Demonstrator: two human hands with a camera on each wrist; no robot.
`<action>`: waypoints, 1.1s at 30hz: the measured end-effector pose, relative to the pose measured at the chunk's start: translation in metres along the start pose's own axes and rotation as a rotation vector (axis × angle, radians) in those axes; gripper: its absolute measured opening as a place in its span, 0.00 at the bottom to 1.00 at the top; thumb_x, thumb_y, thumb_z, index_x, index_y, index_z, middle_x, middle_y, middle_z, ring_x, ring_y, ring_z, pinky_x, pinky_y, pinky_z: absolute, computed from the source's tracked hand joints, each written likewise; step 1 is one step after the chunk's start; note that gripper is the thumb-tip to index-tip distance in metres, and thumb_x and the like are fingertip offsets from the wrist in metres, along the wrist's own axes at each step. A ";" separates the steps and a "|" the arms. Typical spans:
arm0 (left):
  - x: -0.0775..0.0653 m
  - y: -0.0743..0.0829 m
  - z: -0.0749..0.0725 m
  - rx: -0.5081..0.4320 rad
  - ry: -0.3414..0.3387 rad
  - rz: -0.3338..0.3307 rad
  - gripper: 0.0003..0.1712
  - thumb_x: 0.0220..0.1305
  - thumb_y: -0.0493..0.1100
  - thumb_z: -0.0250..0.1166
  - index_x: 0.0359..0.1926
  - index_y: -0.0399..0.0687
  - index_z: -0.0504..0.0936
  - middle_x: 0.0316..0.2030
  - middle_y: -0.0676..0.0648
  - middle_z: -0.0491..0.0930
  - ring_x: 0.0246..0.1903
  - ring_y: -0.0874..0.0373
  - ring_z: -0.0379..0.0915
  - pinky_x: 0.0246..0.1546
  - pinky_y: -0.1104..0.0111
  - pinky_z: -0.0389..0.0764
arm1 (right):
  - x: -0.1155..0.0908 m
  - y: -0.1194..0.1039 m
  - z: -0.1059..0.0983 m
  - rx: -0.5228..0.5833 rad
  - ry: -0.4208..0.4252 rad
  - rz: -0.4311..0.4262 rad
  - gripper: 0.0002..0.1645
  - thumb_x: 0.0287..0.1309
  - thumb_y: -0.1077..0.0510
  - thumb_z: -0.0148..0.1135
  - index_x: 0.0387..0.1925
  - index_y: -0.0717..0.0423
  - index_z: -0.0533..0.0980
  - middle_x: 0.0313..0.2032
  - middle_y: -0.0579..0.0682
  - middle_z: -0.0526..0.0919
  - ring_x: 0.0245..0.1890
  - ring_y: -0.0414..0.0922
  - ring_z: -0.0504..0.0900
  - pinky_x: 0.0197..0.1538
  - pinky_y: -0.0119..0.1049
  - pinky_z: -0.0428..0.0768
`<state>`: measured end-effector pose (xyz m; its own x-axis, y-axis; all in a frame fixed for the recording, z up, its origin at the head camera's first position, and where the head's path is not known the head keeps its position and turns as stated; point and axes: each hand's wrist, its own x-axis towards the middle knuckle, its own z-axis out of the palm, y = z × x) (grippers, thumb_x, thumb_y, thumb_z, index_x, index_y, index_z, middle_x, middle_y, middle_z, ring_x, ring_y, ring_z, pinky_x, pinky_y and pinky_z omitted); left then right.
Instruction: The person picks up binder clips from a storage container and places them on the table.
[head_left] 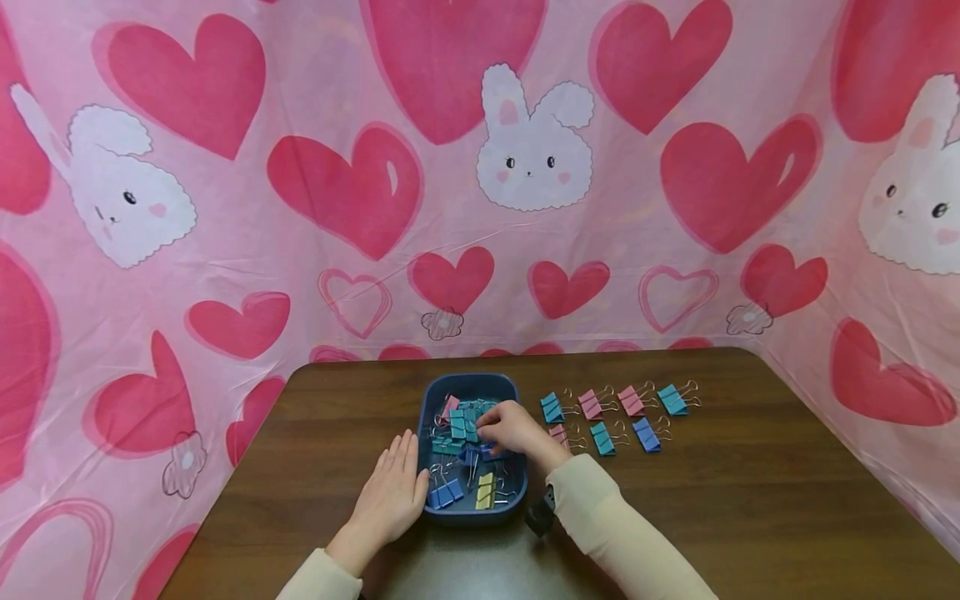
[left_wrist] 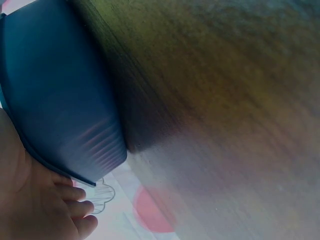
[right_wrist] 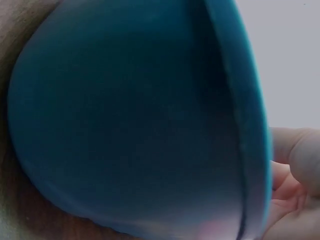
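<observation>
A dark blue plastic bin (head_left: 472, 518) on the table holds a heap of binder clips. Teal clips (head_left: 459, 423) crowd its middle and back, with a pink clip (head_left: 450, 407) at the back left. At the front lie a blue clip (head_left: 446, 493) and a yellow clip (head_left: 486, 492). My left hand (head_left: 390, 492), fingers straight, lies along the bin's left rim; the left wrist view shows the palm (left_wrist: 30, 200) against that rim. My right hand (head_left: 513, 429) reaches over the right rim, bent fingers at the teal clips; I cannot tell whether they pinch one. The bin's wall hides its fingertips in the right wrist view.
Right of the bin, binder clips lie in two rows on the brown table (head_left: 750, 492). The back row includes a teal clip (head_left: 673, 400) and a pink clip (head_left: 632, 402); the front row includes a blue clip (head_left: 647, 435). A pink heart-patterned cloth (head_left: 450, 225) hangs behind.
</observation>
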<state>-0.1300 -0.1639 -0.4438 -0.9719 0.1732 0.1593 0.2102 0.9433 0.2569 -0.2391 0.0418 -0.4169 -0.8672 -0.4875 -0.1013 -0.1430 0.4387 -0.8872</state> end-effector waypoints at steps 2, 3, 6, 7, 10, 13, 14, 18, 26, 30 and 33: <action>0.000 0.000 0.000 -0.002 0.000 0.000 0.35 0.66 0.48 0.50 0.65 0.27 0.56 0.66 0.32 0.53 0.65 0.40 0.46 0.63 0.51 0.51 | -0.001 -0.001 -0.001 -0.007 0.030 -0.022 0.13 0.56 0.66 0.59 0.42 0.69 0.78 0.33 0.54 0.78 0.24 0.47 0.81 0.31 0.39 0.81; 0.000 0.000 0.000 -0.004 0.000 -0.001 0.35 0.66 0.48 0.50 0.65 0.27 0.56 0.66 0.32 0.53 0.65 0.40 0.46 0.63 0.51 0.51 | -0.001 0.000 -0.001 -0.013 0.047 -0.032 0.12 0.56 0.66 0.60 0.42 0.68 0.79 0.33 0.54 0.79 0.24 0.47 0.81 0.31 0.38 0.81; 0.000 0.001 -0.001 -0.008 -0.009 -0.005 0.35 0.66 0.48 0.50 0.65 0.28 0.55 0.66 0.33 0.53 0.65 0.40 0.46 0.63 0.51 0.50 | -0.001 -0.002 -0.003 -0.013 0.088 -0.041 0.11 0.56 0.65 0.60 0.41 0.65 0.80 0.37 0.55 0.79 0.25 0.45 0.82 0.33 0.38 0.81; 0.000 0.000 -0.001 -0.009 -0.011 -0.007 0.35 0.67 0.48 0.50 0.65 0.28 0.55 0.66 0.33 0.53 0.65 0.40 0.46 0.63 0.51 0.50 | -0.001 -0.002 -0.004 -0.014 0.102 -0.046 0.10 0.56 0.65 0.60 0.40 0.64 0.81 0.37 0.55 0.80 0.26 0.45 0.82 0.33 0.37 0.81; 0.000 0.000 -0.001 -0.012 -0.020 -0.015 0.35 0.67 0.49 0.50 0.66 0.28 0.55 0.66 0.33 0.52 0.66 0.40 0.45 0.63 0.51 0.50 | -0.001 -0.004 -0.007 -0.006 0.143 -0.056 0.09 0.55 0.65 0.61 0.38 0.63 0.81 0.37 0.54 0.81 0.27 0.45 0.83 0.35 0.38 0.81; 0.000 0.000 -0.001 -0.017 -0.023 -0.020 0.35 0.67 0.49 0.50 0.66 0.29 0.55 0.66 0.34 0.52 0.66 0.40 0.45 0.63 0.51 0.50 | -0.001 -0.005 -0.010 0.018 0.188 -0.081 0.08 0.54 0.66 0.61 0.37 0.65 0.81 0.34 0.54 0.82 0.28 0.48 0.83 0.36 0.38 0.81; 0.000 0.000 -0.001 -0.020 -0.024 -0.022 0.36 0.66 0.49 0.50 0.66 0.29 0.55 0.66 0.34 0.52 0.66 0.40 0.45 0.63 0.51 0.50 | -0.001 -0.005 -0.011 0.026 0.201 -0.089 0.08 0.54 0.66 0.61 0.36 0.66 0.81 0.33 0.54 0.82 0.28 0.49 0.83 0.36 0.37 0.81; 0.000 0.001 -0.002 -0.029 -0.027 -0.025 0.36 0.66 0.49 0.51 0.66 0.29 0.54 0.67 0.34 0.52 0.66 0.40 0.45 0.63 0.50 0.50 | -0.003 -0.007 -0.017 0.040 0.254 -0.131 0.08 0.53 0.67 0.62 0.36 0.68 0.80 0.30 0.54 0.82 0.28 0.47 0.82 0.34 0.36 0.81; 0.000 0.001 -0.003 -0.029 -0.032 -0.026 0.36 0.66 0.50 0.50 0.66 0.29 0.54 0.67 0.34 0.51 0.66 0.40 0.45 0.63 0.51 0.50 | -0.013 -0.015 -0.039 -0.004 0.351 -0.203 0.06 0.52 0.68 0.63 0.34 0.66 0.81 0.29 0.53 0.83 0.27 0.45 0.82 0.35 0.36 0.81; 0.000 0.000 -0.003 -0.033 -0.035 -0.029 0.36 0.66 0.50 0.50 0.66 0.30 0.54 0.67 0.34 0.51 0.66 0.40 0.44 0.63 0.51 0.49 | -0.017 -0.017 -0.051 0.023 0.384 -0.223 0.07 0.53 0.68 0.61 0.35 0.69 0.80 0.29 0.56 0.83 0.27 0.47 0.83 0.35 0.37 0.81; 0.000 -0.001 -0.002 -0.035 -0.029 -0.031 0.36 0.67 0.50 0.50 0.66 0.30 0.54 0.67 0.34 0.51 0.66 0.41 0.44 0.63 0.51 0.49 | -0.019 -0.017 -0.061 0.047 0.410 -0.240 0.09 0.54 0.68 0.60 0.37 0.71 0.79 0.30 0.58 0.83 0.28 0.50 0.83 0.35 0.36 0.81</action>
<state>-0.1299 -0.1650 -0.4424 -0.9806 0.1531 0.1228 0.1833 0.9380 0.2943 -0.2490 0.0897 -0.3727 -0.9304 -0.2286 0.2866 -0.3487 0.3107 -0.8842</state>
